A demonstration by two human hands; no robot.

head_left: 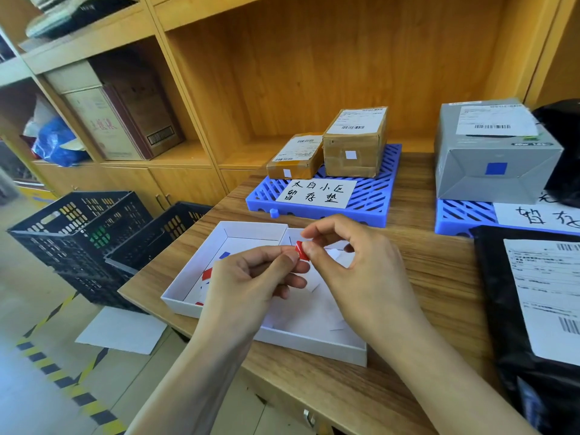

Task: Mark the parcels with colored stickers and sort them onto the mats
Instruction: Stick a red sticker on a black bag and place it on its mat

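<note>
black parcel point(533, 296) flat on table point(408, 277) at 3 o'clock of the hands, label up, no sticker showing; long axis runs 12 to 6. right hand point(354, 265) nearer it. grey parcel point(496, 158) with blue sticker on mat point(455, 215) at 1 o'clock; 2 brown parcels point(354, 142) on mat point(370, 202) at 12. white tray point(219, 240) under the hands. left hand point(251, 277) and right hand both pinch red sticker point(302, 250), probably peeling. path to black parcel looks unblocked.

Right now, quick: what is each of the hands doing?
Left hand: pinches the red sticker.
Right hand: pinches the same red sticker, apparently peeling it.
</note>
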